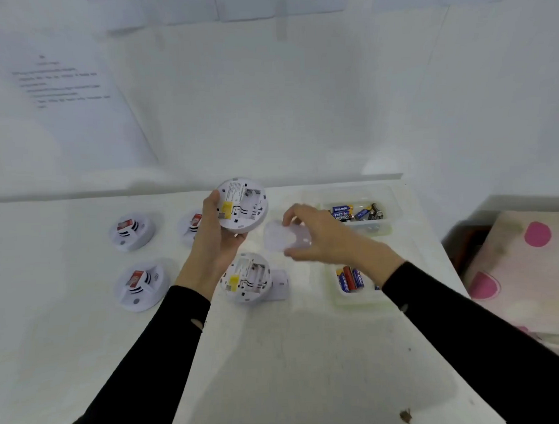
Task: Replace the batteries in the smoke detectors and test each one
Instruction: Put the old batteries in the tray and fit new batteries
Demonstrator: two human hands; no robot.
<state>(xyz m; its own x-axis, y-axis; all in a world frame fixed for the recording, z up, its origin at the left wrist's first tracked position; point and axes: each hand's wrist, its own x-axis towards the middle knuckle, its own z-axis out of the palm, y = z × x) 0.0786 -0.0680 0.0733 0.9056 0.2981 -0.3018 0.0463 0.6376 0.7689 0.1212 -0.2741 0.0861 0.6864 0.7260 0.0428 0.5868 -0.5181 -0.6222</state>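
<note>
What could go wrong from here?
1. The held detector, in the left hand, shows an empty battery bay. The right hand holds a white cover, which might go on too early.
2. Batteries lie in both the far tray and the near tray, so old and new could get mixed.

Lying on the white table [310, 354]: three round white plastic smoke detectors [132, 231] left, an opened detector [246, 277] centre, two clear plastic battery tubs [394, 206] right, one behind another.
</note>
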